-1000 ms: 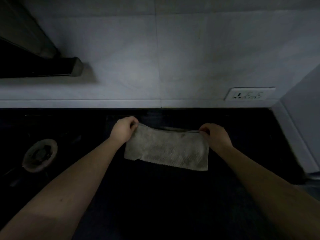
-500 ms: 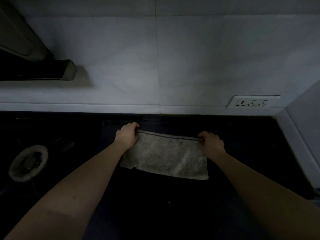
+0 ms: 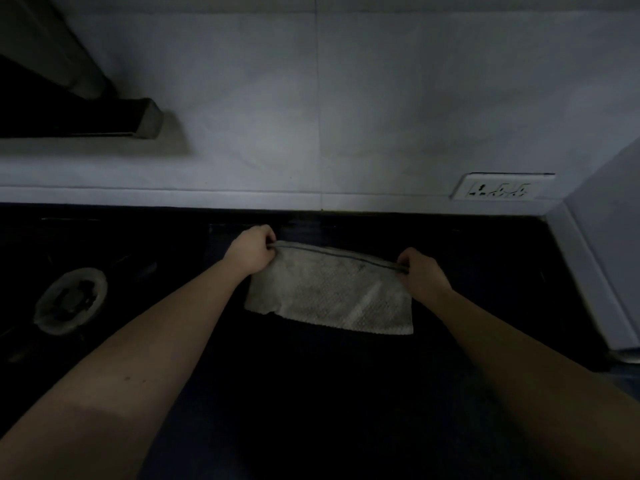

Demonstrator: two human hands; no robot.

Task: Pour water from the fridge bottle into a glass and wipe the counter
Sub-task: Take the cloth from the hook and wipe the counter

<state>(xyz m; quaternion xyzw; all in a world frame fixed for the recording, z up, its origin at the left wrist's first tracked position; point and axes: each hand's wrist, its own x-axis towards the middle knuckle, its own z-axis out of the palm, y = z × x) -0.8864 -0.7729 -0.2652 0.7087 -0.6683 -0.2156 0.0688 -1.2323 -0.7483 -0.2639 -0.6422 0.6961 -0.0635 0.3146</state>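
A pale, textured cloth (image 3: 329, 296) with a dark stripe along its top edge hangs stretched between my two hands over the dark counter (image 3: 311, 393). My left hand (image 3: 251, 251) pinches its upper left corner. My right hand (image 3: 420, 271) pinches its upper right corner. The cloth's lower edge hangs down toward the counter; I cannot tell whether it touches. No bottle or glass is in view.
A stove burner (image 3: 71, 299) sits on the counter at the left. The white tiled wall (image 3: 346, 116) runs behind, with a socket panel (image 3: 502, 192) at the right. A white side wall (image 3: 595, 271) closes the right end. A dark hood (image 3: 76, 116) juts out at upper left.
The top edge of the cloth has been pulled taut between my hands, and both hands with the cloth sit slightly nearer the back wall than a second ago.
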